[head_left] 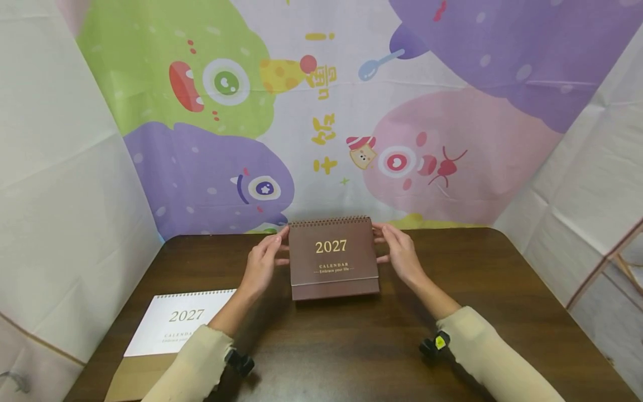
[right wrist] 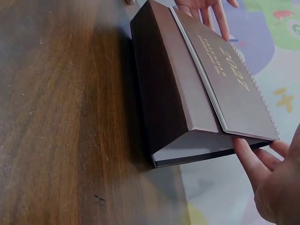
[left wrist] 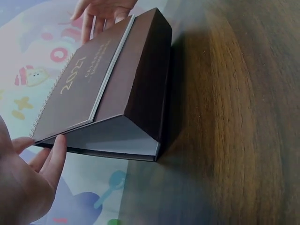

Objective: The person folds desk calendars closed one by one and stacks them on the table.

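A brown desk calendar [head_left: 334, 251] marked 2027 stands folded into a tent shape on the dark wooden table, its gold-lettered cover facing me and its spiral binding on top. My left hand [head_left: 261, 259] is at its left side, with extended fingertips [left wrist: 59, 143] touching the edge near the open triangular end. On the opposite side my right hand [head_left: 402, 254] mirrors this, its fingertips [right wrist: 241, 145] at the right edge close to the binding. In both wrist views the hollow between cover and back panel shows pale inside.
A white 2027 desk calendar [head_left: 173, 321] with a tan base [head_left: 138, 374] lies on the table [head_left: 341, 352] at the left, partly covered by my left forearm. Behind the table hangs a cartoon-print cloth [head_left: 321, 195], with white cloth walls [head_left: 65, 167] at the sides.
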`<state>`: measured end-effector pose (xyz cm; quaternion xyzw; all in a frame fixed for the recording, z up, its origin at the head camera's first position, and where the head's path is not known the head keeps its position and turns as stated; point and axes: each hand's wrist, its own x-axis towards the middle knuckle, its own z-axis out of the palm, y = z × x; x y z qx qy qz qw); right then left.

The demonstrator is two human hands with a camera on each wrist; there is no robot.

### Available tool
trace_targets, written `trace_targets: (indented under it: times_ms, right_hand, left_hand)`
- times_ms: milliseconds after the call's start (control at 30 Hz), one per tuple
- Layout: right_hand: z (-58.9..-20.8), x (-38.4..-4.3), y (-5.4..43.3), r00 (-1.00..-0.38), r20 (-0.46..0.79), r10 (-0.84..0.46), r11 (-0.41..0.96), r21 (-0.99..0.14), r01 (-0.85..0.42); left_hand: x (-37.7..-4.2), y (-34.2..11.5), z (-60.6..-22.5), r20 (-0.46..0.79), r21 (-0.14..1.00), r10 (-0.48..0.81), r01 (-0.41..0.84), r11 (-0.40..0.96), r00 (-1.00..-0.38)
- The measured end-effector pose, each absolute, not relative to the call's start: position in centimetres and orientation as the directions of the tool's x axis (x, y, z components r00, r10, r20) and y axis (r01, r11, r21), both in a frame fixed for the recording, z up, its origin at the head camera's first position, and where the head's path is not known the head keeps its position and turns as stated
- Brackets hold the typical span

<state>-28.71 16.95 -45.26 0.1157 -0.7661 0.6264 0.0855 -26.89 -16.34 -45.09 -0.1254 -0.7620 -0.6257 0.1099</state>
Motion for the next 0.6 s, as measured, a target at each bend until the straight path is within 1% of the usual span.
trace_targets:
  times_ms: [200,400,600]
  right_hand:
    - [-45.4,-28.7,17.1,-0.965,0.256,-0.058,0.209,-0.942,-0.262]
    - [-45.5,-28.4,17.2,-0.969,0.234,-0.08,0.261,-0.933,-0.247]
    - [-45.8,-27.9,17.4,-0.975,0.199,-0.099,0.28,-0.935,-0.22]
  left_hand:
    - [-26.5,-16.3,-45.0,0.29,0.933,0.062,0.297,0.204,-0.955]
    - [-26.2,-16.3,-45.4,0.262,0.931,0.072,0.272,0.243,-0.962]
    - [-25.9,-16.2,-46.0,0.237,0.935,0.075,0.248,0.252,-0.969]
